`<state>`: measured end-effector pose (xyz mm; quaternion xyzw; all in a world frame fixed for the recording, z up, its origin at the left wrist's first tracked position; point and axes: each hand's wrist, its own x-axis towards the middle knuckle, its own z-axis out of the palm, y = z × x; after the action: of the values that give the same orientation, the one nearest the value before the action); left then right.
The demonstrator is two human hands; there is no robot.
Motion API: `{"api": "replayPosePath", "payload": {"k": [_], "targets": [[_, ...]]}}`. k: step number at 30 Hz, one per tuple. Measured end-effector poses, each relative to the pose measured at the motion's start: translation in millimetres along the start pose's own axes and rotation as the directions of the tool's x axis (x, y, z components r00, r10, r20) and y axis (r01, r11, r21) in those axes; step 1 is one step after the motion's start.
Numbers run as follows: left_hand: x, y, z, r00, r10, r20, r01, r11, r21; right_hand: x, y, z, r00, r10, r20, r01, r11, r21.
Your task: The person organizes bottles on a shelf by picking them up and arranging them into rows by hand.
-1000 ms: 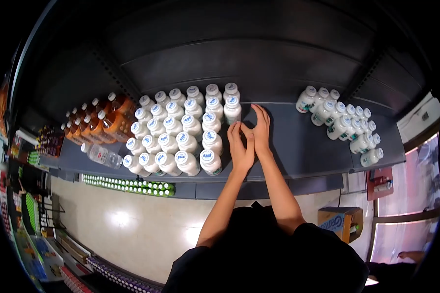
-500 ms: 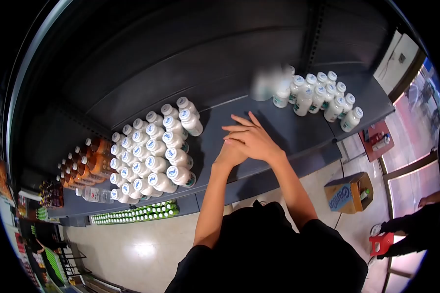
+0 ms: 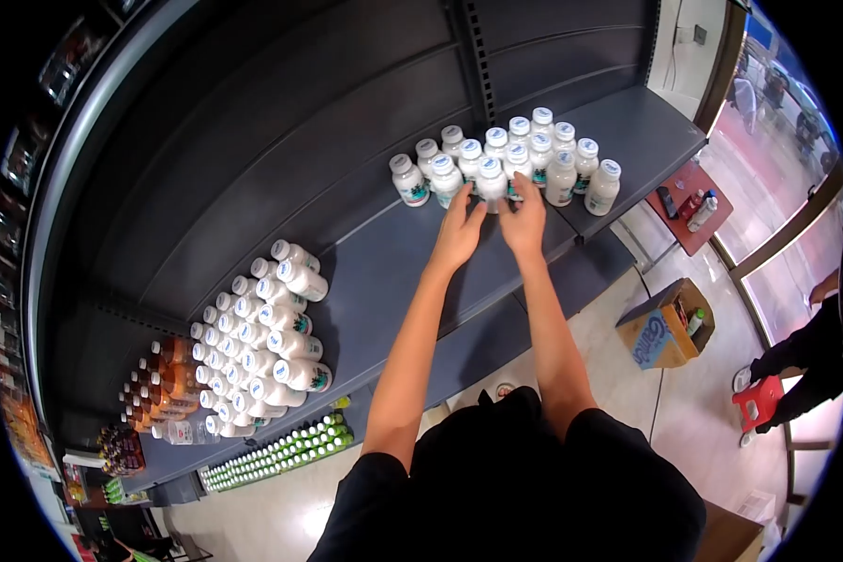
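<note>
My left hand [image 3: 459, 228] is at the front of a group of white capped bottles [image 3: 561, 178] on the dark shelf [image 3: 375, 272]. Beside it on the right, my right hand [image 3: 523, 217] reaches to the same group. Between the fingertips of both hands stands one upright white bottle [image 3: 491, 178], partly blurred. The fingers of each hand are apart; whether they press on that bottle is hard to see. More white bottles [image 3: 295, 345] stand in close rows at the left of the shelf.
Left of the white rows are orange-brown bottles [image 3: 173, 379] and a clear bottle lying down [image 3: 185, 432]. Green bottles [image 3: 281, 454] line a lower shelf. At the right are a red table [image 3: 691, 208], a cardboard box [image 3: 660, 323], a red stool [image 3: 759, 403] and a person's legs [image 3: 796, 370].
The view has swung to the right. Both hands, which were together over the shelf, are now apart and at the right group of bottles.
</note>
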<state>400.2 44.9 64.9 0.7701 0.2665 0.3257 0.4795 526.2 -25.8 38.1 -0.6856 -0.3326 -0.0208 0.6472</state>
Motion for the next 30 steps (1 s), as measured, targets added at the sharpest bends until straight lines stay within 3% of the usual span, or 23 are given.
{"api": "replayPosePath", "payload": {"k": [1,4,5,8,12,15,16,18,21,24,28,30], "targets": [[14.3,-8.7,8.2,0.998,-0.051,0.044,0.056,0.990,-0.129,-1.2,-0.6,2.5,1.000,0.000,0.012,0.000,1.000,0.009],[34.1,-26.5,33.4,0.998,0.032,-0.045,-0.037,0.995,-0.097,-3.9,-1.2,10.6,1.000,0.013,-0.015,-0.013,1.000,0.026],[37.9,-34.5,43.1,0.984,0.087,-0.154,-0.090,0.996,-0.008,-3.1,0.7,11.4,0.999,0.044,-0.020,-0.043,0.998,0.045],[34.2,-32.4,39.0,0.988,0.048,-0.150,-0.067,0.989,-0.128,-1.4,4.6,11.5,1.000,0.029,-0.008,-0.029,0.999,0.013],[8.0,-22.3,40.8,0.929,0.218,-0.300,-0.195,0.975,0.106,-7.8,11.3,11.3,0.997,0.056,0.058,-0.065,0.985,0.161],[-27.3,14.2,42.7,0.950,0.091,-0.299,-0.093,0.996,0.008,-22.4,22.0,18.0,0.998,0.029,0.053,-0.037,0.986,0.165],[-35.6,15.6,44.1,0.949,0.113,-0.295,-0.103,0.993,0.049,-27.1,1.7,6.8,0.989,0.107,0.105,-0.118,0.987,0.112],[-50.8,20.3,43.4,0.909,0.253,-0.330,-0.206,0.963,0.172,-35.7,-5.7,4.7,0.954,0.238,0.183,-0.284,0.913,0.291],[-76.9,23.6,34.9,0.901,0.197,-0.385,-0.191,0.980,0.056,-53.6,-38.3,1.7,0.926,0.301,0.228,-0.374,0.815,0.443],[-115.6,12.8,18.5,0.864,0.181,-0.470,-0.133,0.982,0.133,-76.5,-51.6,13.7,0.915,0.287,0.284,-0.390,0.812,0.434],[-154.3,-14.0,-14.7,0.816,0.098,-0.570,-0.082,0.995,0.054,-105.1,-59.0,55.2,0.913,0.137,0.384,-0.339,0.777,0.531],[-166.3,-32.2,-28.8,0.787,-0.151,-0.599,-0.027,0.960,-0.278,-119.0,-85.6,68.9,0.881,0.194,0.431,-0.413,0.759,0.503]]}}
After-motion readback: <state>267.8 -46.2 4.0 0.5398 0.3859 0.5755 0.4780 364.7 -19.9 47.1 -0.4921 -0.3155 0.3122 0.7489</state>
